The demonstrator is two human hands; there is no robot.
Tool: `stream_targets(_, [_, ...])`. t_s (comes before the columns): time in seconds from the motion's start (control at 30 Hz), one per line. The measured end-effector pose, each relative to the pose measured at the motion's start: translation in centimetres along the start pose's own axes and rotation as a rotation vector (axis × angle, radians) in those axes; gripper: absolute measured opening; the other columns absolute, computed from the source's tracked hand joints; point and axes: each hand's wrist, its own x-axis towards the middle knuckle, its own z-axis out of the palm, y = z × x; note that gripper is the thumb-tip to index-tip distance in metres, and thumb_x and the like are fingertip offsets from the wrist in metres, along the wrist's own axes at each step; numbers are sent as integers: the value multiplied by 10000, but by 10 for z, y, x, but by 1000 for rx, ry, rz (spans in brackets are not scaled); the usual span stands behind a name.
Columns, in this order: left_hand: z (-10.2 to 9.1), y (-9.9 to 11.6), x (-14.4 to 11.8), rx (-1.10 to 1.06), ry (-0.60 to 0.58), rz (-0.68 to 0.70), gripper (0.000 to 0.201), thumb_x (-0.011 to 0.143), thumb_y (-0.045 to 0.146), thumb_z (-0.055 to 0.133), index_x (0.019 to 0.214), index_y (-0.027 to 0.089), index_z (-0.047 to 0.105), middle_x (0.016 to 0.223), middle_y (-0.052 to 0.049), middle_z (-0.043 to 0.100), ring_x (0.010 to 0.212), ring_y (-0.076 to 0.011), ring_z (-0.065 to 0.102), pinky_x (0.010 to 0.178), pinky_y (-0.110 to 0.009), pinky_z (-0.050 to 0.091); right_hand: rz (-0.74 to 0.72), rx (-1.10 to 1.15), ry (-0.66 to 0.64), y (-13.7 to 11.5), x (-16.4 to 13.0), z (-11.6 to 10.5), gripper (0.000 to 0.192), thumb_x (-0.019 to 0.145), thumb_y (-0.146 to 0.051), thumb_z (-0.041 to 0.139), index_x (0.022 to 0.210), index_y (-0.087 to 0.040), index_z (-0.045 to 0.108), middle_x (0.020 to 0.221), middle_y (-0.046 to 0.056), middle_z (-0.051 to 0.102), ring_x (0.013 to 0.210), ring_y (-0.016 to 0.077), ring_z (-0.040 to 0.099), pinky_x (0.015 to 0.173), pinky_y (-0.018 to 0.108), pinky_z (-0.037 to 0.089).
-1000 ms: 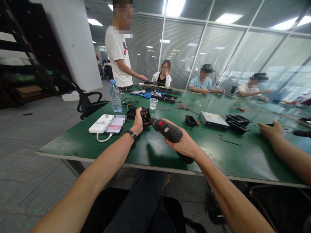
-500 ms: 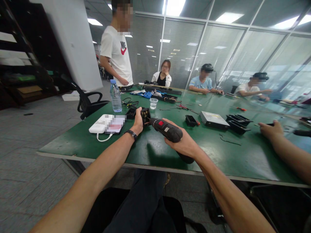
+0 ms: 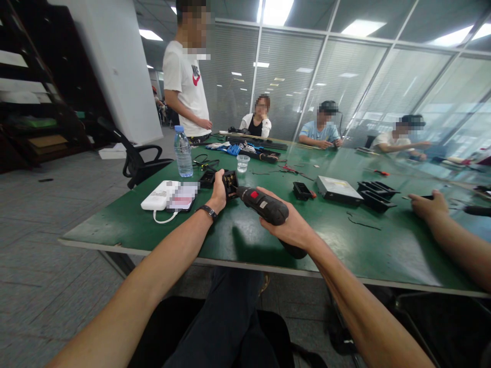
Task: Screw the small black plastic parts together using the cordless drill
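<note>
My right hand is wrapped round the grip of a black cordless drill with a red mark on top. The drill points left, its tip at the open face of a small black box with brass-coloured parts inside. My left hand grips that box from its left side and holds it tilted toward the drill. Whether the tip touches a screw is too small to tell. Just behind my left hand lies another black housing. A clear plastic cup stands beyond the box.
On the green table are a water bottle, a white power bank cabled to a phone, a silver drive-like box and black trays. A co-worker's hand is at right. Several people are across the table.
My hands, the drill and the black box hold nearly the same position. The standing person's forearm and hand have risen slightly.
</note>
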Motion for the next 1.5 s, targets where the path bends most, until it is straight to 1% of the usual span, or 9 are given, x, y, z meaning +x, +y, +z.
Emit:
stream_targets(0.1, [1, 0, -1, 2, 1, -3, 476, 1126, 559, 511, 888, 199, 711, 754, -86, 779, 806, -267, 836, 687, -310, 657, -5, 4, 1, 1, 0, 0, 886, 876, -211, 753, 1742, -146, 575, 1339, 115, 863, 1280, 308, 796, 1152, 467, 630])
stream_targets(0.3, [-1, -1, 1, -14, -2, 5, 464, 1096, 590, 573, 902, 200, 734, 766, -87, 795, 803, -274, 834, 667, -324, 660, -21, 24, 21, 3, 0, 2, 878, 858, -197, 767, 1721, -173, 606, 1330, 106, 874, 1312, 308, 800, 1185, 464, 620])
stream_targets(0.47, [0, 0, 1, -2, 4, -7, 486, 1118, 569, 526, 877, 199, 730, 761, -92, 796, 800, -273, 838, 658, -320, 659, -13, 9, 25, 2, 0, 2, 883, 860, -212, 776, 1724, -162, 602, 1377, 124, 865, 1373, 322, 781, 1210, 471, 606])
stream_targets(0.67, [-2, -1, 2, 27, -13, 4, 490, 1125, 579, 512, 912, 195, 729, 769, -89, 794, 781, -258, 830, 511, -258, 548, -25, -10, 15, 1, 0, 0, 869, 870, -204, 752, 1721, -132, 590, 1457, 148, 840, 1435, 328, 750, 1242, 480, 585])
stream_targets(0.77, [-4, -3, 4, 19, -13, 3, 482, 1111, 598, 539, 934, 194, 735, 765, -86, 790, 759, -259, 820, 491, -258, 528, -24, -10, 11, 2, 0, 1, 866, 873, -198, 748, 1722, -141, 587, 1445, 135, 844, 1436, 321, 749, 1240, 472, 584])
stream_targets(1.0, [-3, -2, 4, 3, 2, 3, 457, 1102, 587, 560, 924, 201, 729, 780, -86, 797, 776, -265, 828, 593, -294, 610, -11, 3, 10, 0, -1, 0, 875, 870, -191, 757, 1728, -170, 590, 1366, 116, 868, 1353, 310, 788, 1202, 465, 607])
stream_targets(1.17, [-3, -3, 4, 4, -5, 2, 460, 1082, 614, 591, 929, 203, 728, 755, -76, 776, 750, -261, 808, 583, -290, 586, -8, 10, 12, 0, 0, 1, 878, 861, -196, 763, 1722, -158, 597, 1349, 115, 868, 1233, 286, 815, 1144, 436, 629])
stream_targets(1.33, [-3, -3, 3, 24, -2, 9, 480, 1105, 604, 533, 925, 202, 724, 716, -65, 744, 703, -250, 778, 555, -283, 546, -18, -2, 11, 1, 0, 1, 881, 858, -212, 754, 1721, -137, 591, 1414, 133, 843, 1148, 263, 813, 1107, 427, 632])
stream_targets(1.5, [-1, -2, 1, 19, 0, 6, 475, 1113, 589, 534, 921, 198, 723, 712, -66, 747, 662, -239, 766, 508, -271, 502, -9, 0, 7, 1, 0, 1, 880, 856, -206, 752, 1720, -151, 592, 1322, 103, 868, 1041, 243, 816, 1047, 404, 648])
